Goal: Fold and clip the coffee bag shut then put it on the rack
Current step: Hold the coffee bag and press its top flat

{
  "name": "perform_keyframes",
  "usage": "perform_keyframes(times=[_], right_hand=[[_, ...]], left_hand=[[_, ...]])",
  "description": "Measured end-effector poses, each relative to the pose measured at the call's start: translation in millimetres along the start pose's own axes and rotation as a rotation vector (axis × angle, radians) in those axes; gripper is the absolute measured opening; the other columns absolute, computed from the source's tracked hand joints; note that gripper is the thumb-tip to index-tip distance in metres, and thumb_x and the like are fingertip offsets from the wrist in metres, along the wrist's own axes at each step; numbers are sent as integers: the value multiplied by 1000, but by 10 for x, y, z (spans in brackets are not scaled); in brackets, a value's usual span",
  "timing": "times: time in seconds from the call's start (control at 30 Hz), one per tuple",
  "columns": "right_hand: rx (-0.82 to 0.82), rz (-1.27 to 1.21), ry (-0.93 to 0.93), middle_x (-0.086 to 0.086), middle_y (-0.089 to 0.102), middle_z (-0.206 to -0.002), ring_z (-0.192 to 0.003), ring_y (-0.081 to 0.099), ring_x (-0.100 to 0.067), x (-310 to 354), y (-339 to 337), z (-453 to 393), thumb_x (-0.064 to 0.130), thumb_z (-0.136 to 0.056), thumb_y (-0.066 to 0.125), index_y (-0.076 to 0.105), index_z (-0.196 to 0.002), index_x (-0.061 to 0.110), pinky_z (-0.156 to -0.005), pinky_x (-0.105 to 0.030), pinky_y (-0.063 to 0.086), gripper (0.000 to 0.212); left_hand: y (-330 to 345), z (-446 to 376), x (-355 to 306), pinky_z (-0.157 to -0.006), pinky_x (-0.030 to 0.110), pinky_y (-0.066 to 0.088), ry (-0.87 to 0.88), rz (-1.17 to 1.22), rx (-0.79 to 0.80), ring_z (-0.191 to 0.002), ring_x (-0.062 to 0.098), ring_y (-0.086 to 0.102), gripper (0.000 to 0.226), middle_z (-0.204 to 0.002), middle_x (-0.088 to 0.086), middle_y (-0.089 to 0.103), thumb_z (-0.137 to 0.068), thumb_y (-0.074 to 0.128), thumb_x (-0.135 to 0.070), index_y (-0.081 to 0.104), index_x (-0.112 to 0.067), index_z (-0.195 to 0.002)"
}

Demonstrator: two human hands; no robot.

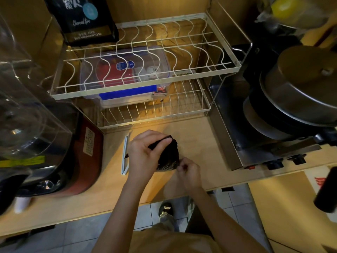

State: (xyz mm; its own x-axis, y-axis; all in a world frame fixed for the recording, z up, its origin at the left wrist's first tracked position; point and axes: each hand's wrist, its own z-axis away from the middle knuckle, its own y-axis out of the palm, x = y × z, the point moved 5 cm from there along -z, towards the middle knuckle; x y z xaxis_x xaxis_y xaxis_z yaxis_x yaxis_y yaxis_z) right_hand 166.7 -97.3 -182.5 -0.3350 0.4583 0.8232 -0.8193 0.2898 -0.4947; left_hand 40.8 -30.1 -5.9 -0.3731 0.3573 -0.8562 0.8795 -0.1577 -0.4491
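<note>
A small black coffee bag (pixel 168 157) rests on the wooden counter in front of the rack. My left hand (pixel 144 152) grips its folded top edge from above. My right hand (pixel 189 172) pinches the bag's lower right corner. A long white sealing clip (pixel 125 155) lies on the counter just left of my left hand, untouched. The white two-tier wire rack (pixel 215 70) stands behind the bag. A larger black coffee bag (pixel 82 21) sits upright on the rack's top tier at the back left.
A clear plastic box with a blue lid (pixel 127 77) sits on the rack's lower tier. A red-brown appliance (pixel 85 156) and a glass jug (pixel 21 110) stand left. Stacked metal pots (pixel 295 92) rest on a steel appliance at right. The counter edge runs near my body.
</note>
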Motion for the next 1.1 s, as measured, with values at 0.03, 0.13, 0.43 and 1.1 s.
perform_keyframes(times=[0.03, 0.13, 0.43, 1.1], right_hand=[[60, -27, 6, 5, 51, -58, -55, 49, 1, -10, -19, -42, -10, -73, 54, 46, -51, 28, -53, -17, 34, 45], [118, 18, 38, -3, 62, -69, -68, 57, -8, -5, -114, -166, -12, -72, 53, 59, -59, 24, -65, -23, 44, 38], [-42, 202, -97, 1, 66, -78, -96, 54, -34, 194, -55, -302, -11, -70, 59, 72, -83, 3, -87, -38, 47, 23], [63, 408, -102, -15, 69, -96, -103, 49, -35, 171, -70, -418, -4, -74, 56, 70, -81, 8, -87, -39, 45, 20]], left_hand=[[-15, 20, 14, -69, 10, 47, -14, 25, 13, -76, -6, 59, 8, -76, -16, 62, -74, 67, -18, 70, -19, -81], [-62, 102, 57, -72, 6, 44, -56, 94, 46, -81, -6, 59, 15, -79, -20, 64, -74, 68, -12, 69, -26, -80], [-45, 241, 135, -106, 41, 39, -211, 211, 75, -85, 0, 64, 11, -78, -30, 70, -73, 65, -23, 72, -25, -82], [-70, 237, 203, -78, 38, 52, -380, 354, -137, -78, 8, 67, 9, -71, -12, 74, -78, 66, -14, 73, -14, -82]])
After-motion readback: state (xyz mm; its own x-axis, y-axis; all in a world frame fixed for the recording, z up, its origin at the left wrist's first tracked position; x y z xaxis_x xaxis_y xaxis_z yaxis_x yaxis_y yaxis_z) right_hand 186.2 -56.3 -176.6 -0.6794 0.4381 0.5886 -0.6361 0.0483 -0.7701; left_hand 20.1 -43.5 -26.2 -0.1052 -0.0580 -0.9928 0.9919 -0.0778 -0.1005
